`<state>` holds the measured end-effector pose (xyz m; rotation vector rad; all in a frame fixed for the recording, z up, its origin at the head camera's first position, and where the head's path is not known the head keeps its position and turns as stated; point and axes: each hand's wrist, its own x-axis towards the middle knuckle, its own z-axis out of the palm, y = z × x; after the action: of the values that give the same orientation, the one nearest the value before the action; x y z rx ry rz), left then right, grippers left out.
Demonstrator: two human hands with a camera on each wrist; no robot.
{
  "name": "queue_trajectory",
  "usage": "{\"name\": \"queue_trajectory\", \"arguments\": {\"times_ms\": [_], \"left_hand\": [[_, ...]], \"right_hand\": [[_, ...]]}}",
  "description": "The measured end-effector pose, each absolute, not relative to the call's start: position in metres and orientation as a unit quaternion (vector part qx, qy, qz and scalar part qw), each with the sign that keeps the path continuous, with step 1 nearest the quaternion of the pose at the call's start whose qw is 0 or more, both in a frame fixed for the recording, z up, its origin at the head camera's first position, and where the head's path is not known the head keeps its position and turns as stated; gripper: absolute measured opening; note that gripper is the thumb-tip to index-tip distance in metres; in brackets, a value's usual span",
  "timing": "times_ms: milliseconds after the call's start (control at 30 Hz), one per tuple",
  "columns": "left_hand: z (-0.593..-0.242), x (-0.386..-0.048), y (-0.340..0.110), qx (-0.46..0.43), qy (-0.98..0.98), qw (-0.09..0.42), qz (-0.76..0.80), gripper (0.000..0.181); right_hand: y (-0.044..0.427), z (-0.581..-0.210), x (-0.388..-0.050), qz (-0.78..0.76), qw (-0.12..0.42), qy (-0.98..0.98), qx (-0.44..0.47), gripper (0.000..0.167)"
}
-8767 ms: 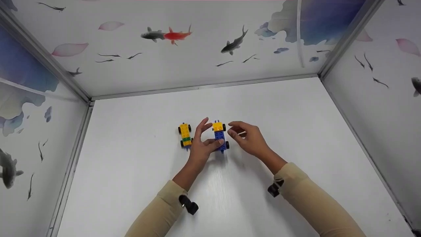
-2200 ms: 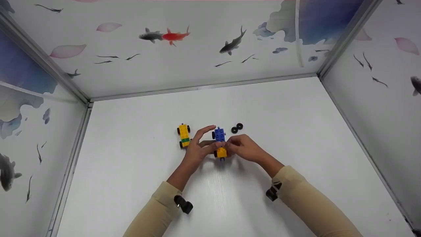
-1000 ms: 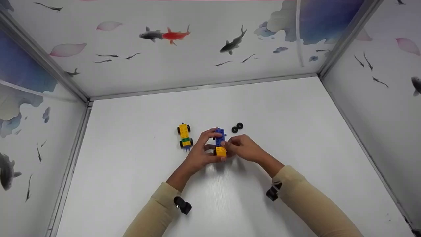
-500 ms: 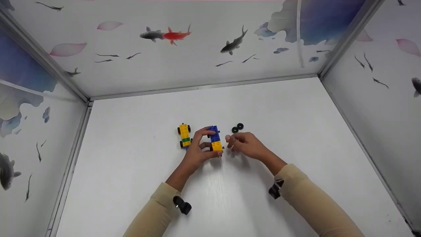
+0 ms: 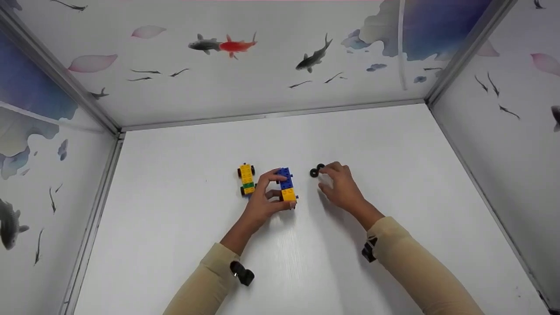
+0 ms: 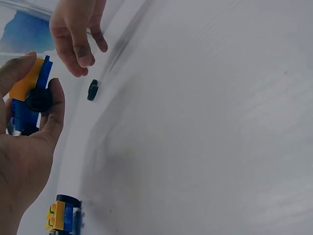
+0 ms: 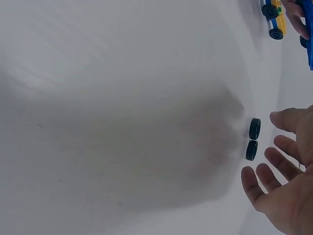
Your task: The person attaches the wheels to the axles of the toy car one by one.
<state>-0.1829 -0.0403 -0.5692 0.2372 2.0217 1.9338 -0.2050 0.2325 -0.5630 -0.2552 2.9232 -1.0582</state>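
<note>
In the head view my left hand (image 5: pixel 259 204) grips a blue-and-yellow toy brick car (image 5: pixel 286 183) by its two ends, thumb on the yellow end, raised above the table. Axle stubs stick out bare on the car's right side. The left wrist view shows a black wheel (image 6: pixel 38 100) on its other side. Two loose black wheels (image 7: pixel 255 129) lie close together on the table. My right hand (image 5: pixel 344 189) hovers by them, fingers spread and holding nothing; in the right wrist view its fingertips (image 7: pixel 248 177) are apart from the wheels.
A second toy car (image 5: pixel 246 175), yellow with a green band and black wheels, stands on the white table (image 5: pixel 175 227) left of my left hand. Printed panels wall the table at the back (image 5: pixel 271 87) and both sides.
The blue-and-yellow car has been turned end for end, and two loose wheels have appeared on the table. My right hand has left the car and moved right and forward to them.
</note>
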Motion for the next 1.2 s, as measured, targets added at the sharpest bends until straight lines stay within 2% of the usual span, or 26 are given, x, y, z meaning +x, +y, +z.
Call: {"name": "queue_trajectory", "arguments": {"times_ms": [100, 267, 633, 767, 1033, 1200], "left_hand": [[-0.569, -0.183, -0.04, 0.082, 0.711, 0.165, 0.679, 0.07], [-0.568, -0.183, -0.039, 0.081, 0.713, 0.166, 0.676, 0.071], [-0.567, -0.185, -0.039, 0.092, 0.717, 0.164, 0.671, 0.071], [-0.567, -0.185, -0.038, 0.09, 0.717, 0.165, 0.671, 0.071], [-0.566, -0.184, -0.038, 0.091, 0.716, 0.161, 0.673, 0.07], [-0.566, -0.184, -0.038, 0.089, 0.714, 0.162, 0.675, 0.07]], "right_hand": [[0.234, -0.565, -0.206, -0.304, -0.001, 0.948, -0.097, 0.047], [0.238, -0.569, -0.206, -0.234, 0.008, 0.965, -0.118, 0.054], [0.245, -0.573, -0.202, -0.177, 0.008, 0.975, -0.138, 0.049], [0.245, -0.572, -0.205, -0.183, 0.004, 0.975, -0.127, 0.042], [0.247, -0.574, -0.205, -0.227, -0.008, 0.967, -0.116, 0.015], [0.248, -0.574, -0.204, -0.243, -0.012, 0.964, -0.103, 0.008]]}}
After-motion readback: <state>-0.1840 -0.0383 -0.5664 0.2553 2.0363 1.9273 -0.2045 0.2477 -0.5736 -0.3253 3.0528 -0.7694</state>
